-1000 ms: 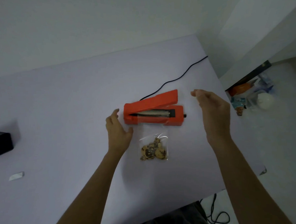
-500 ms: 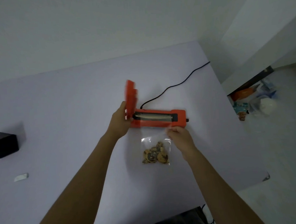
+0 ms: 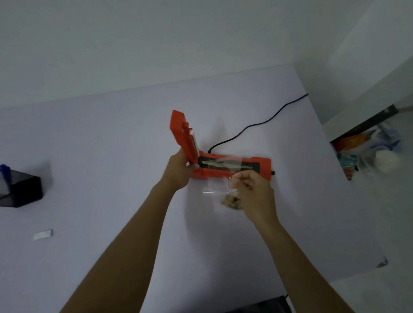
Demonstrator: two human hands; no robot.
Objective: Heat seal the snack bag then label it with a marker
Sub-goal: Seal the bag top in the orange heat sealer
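An orange heat sealer [image 3: 234,168] lies mid-table with its lid [image 3: 184,136] swung upright at the left end. My left hand [image 3: 178,171] grips the sealer at the hinge end and holds the lid up. Just in front of the sealer, my right hand [image 3: 251,190] pinches the top of a clear snack bag [image 3: 223,195], lifted slightly, with brown snack pieces inside; the hand covers the bag's right part. A blue marker [image 3: 4,169] stands in a black holder [image 3: 16,190] at the far left.
The sealer's black cord [image 3: 258,123] runs back right off the pale table [image 3: 105,161]. A small white piece [image 3: 43,234] lies front left. The table's right edge drops to a floor with clutter [image 3: 367,148].
My left hand swung the sealer lid from nearly shut to upright. My right hand came down from the air, took the bag's top and lifted it toward the sealer.
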